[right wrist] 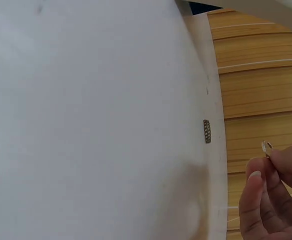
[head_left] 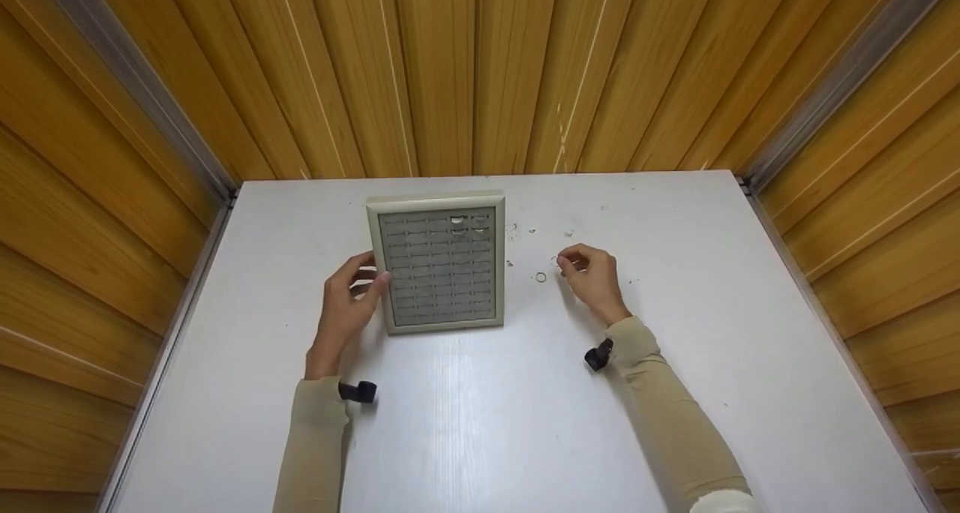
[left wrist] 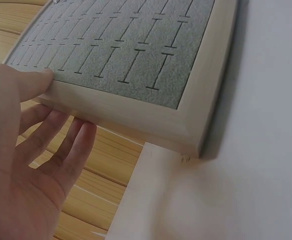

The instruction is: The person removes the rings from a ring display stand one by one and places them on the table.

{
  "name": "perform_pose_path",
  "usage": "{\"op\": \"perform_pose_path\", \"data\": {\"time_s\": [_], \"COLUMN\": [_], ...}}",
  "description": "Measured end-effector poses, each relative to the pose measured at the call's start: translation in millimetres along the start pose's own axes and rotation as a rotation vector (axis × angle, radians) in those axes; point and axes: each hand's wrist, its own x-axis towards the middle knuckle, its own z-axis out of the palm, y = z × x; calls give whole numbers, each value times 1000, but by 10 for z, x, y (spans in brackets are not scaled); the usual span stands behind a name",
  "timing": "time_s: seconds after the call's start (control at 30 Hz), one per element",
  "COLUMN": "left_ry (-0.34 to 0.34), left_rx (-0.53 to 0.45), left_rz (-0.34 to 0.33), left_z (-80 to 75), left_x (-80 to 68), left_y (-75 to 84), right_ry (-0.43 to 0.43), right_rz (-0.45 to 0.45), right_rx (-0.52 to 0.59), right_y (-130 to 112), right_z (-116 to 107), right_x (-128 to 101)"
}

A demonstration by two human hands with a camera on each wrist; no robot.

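A ring display tray (head_left: 442, 273) with a pale frame and a grey slotted foam face stands tilted up on the white table. My left hand (head_left: 349, 303) grips its left side, thumb on the front of the frame (left wrist: 121, 107) and fingers behind. Several rings (head_left: 469, 226) sit in slots near the tray's upper right corner. To the right of the tray, my right hand (head_left: 596, 280) pinches a thin, shiny ring (right wrist: 266, 147) between thumb and fingertips. Another ring (head_left: 541, 277) lies on the table between that hand and the tray; its studded band (right wrist: 207, 131) shows in the right wrist view.
The white table (head_left: 457, 408) reaches back to a wood-patterned wall (head_left: 472, 78), with similar panels at both sides. Small dark marks or specks (head_left: 532, 231) dot the tabletop right of the tray. A black wrist camera (head_left: 598, 355) sits on the right sleeve.
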Motion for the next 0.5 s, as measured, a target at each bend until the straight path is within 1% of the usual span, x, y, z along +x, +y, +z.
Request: {"op": "perform_pose_path", "data": {"time_s": [0.17, 0.3, 0.5], "left_ry": [2, 6, 0], "left_rx": [4, 3, 13], "left_rz": [0, 5, 4], "left_z": [6, 12, 12], "left_x": [5, 6, 0], "left_y": [5, 10, 12], "right_ry": [-25, -44, -77], "right_rz": [57, 91, 92], "right_rx": [-53, -68, -82], "right_y": [89, 112, 159], "right_z": [-22, -23, -10], "right_x": [-4, -2, 8]}}
